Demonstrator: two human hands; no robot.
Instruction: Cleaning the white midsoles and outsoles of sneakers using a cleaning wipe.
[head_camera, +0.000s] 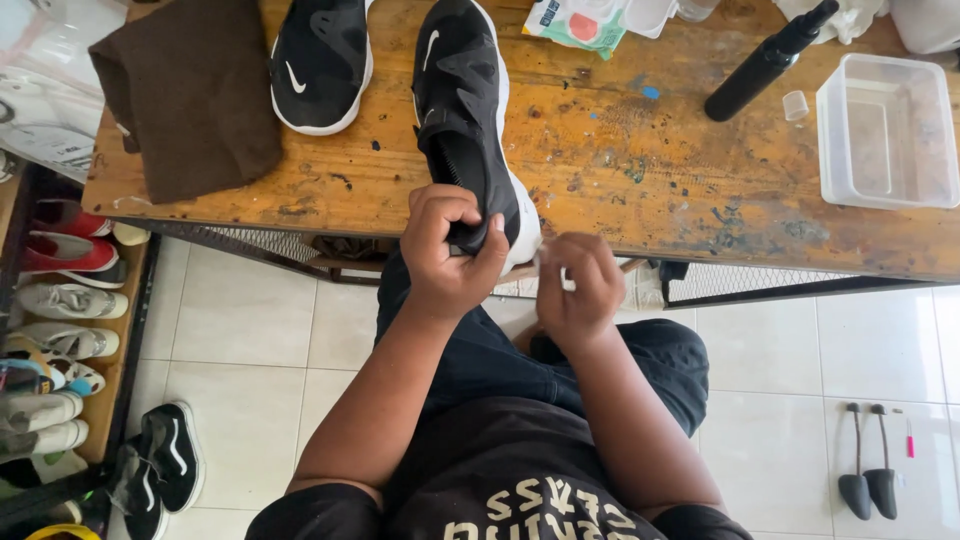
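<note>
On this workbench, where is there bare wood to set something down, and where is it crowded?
The widest free patch on the workbench lies between the black shoe held by the left hand and the clear plastic tub, below the black spray bottle. A narrow strip runs beneath the brown cloth. The far edge is crowded with packets and the second shoe.

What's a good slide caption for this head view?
Left hand grips black sneaker's heel at workbench edge; right hand beside it.

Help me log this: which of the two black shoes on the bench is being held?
The right-hand black shoe, hanging heel-first over the bench edge: the left hand grips its heel. The other black shoe lies untouched beside the brown cloth.
</note>
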